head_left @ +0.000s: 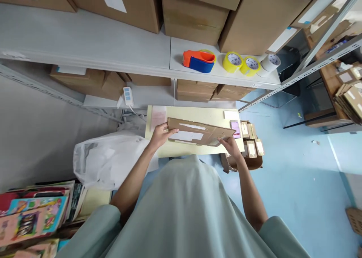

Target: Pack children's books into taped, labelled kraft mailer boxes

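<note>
A pale yellow table (181, 151) stands at the near side of a grey shelf unit (127, 49), above a blue floor (291, 182). A box of small parcels (256, 163) sits on the floor to the right. The flat cardboard package (210, 134) is brown, with white labels, and is held above the table. The left hand (160, 136) grips its left end, thumb on the face; the right hand (230, 145) grips the right end. Creases or tape cross its right half; the blur prevents certainty.
</note>
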Demonstrator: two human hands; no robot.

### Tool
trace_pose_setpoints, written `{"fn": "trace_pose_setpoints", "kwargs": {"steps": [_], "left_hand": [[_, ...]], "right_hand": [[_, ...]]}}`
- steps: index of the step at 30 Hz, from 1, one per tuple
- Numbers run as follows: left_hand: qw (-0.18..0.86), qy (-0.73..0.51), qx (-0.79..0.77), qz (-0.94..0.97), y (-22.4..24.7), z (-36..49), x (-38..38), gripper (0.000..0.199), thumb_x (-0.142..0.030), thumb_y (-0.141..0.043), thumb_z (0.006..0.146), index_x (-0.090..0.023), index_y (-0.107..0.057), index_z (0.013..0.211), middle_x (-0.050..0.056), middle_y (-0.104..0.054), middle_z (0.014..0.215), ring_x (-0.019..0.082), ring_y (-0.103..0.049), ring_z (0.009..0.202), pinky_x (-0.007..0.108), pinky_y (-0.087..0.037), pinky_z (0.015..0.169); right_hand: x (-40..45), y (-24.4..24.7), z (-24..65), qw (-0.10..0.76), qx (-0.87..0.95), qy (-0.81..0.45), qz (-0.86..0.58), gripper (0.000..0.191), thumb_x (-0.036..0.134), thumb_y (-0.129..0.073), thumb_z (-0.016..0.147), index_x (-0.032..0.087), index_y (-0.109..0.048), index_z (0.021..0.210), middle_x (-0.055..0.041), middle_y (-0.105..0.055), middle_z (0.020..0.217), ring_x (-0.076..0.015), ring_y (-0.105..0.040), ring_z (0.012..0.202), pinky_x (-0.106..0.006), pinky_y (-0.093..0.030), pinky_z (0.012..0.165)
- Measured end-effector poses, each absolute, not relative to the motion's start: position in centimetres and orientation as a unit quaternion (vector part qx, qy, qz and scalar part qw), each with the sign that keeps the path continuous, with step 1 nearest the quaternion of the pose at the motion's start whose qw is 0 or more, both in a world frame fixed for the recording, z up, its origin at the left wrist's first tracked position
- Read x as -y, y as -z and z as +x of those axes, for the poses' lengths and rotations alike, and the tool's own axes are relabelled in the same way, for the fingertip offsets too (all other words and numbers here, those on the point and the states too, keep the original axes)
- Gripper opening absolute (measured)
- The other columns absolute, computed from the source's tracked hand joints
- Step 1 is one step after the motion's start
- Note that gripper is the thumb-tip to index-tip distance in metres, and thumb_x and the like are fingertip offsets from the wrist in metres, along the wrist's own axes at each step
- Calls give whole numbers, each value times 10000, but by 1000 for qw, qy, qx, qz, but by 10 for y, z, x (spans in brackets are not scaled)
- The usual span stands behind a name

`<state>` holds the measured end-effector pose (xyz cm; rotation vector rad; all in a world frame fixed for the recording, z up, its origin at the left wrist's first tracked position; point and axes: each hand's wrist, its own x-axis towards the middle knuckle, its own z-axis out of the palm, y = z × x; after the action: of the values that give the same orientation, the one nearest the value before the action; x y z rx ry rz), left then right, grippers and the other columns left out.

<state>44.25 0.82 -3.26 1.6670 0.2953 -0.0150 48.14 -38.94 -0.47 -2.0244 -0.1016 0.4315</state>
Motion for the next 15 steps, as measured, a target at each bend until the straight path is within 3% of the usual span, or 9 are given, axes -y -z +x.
{"fn": "trace_pose_setpoints", "kwargs": {"steps": [4,10,12,15], "left_hand": [[660,16,-91,746,52,454,-1,623,-745,-831,825,-194,-751,1104,161,-847,1204,359,-790,1198,512,-611,1124],[678,15,-49,733,67,463,3,500,-499,-768,879,-228,-664,1286,153,-731,1494,320,-616,1523,494,-434,1334],[683,30,-56,727,69,465,8,432,-448,-747,856,-235,-667,1223,133,-756,1426,311,-634,1488,485,-446,1320],[682,51,-87,725,73,468,17,281,-400,-689,820,-242,-651,1050,82,-789,1157,293,-722,1263,473,-535,1210]], "right_hand": [[383,17,482,511,13,-156,-845,670,848,-764,899,234,-835,1158,-153,-864,1244,-416,-799,1224,-587,-643,1116],[382,37,494,566,-1,-166,-807,776,751,-860,850,277,-689,1439,-156,-769,1461,-407,-687,1445,-643,-542,1267],[385,42,504,577,4,-189,-795,845,664,-902,837,299,-598,1536,-151,-716,1534,-390,-658,1481,-661,-525,1282],[387,46,520,582,40,-231,-779,836,552,-895,876,317,-535,1594,-149,-641,1624,-374,-623,1522,-662,-505,1301]]}}
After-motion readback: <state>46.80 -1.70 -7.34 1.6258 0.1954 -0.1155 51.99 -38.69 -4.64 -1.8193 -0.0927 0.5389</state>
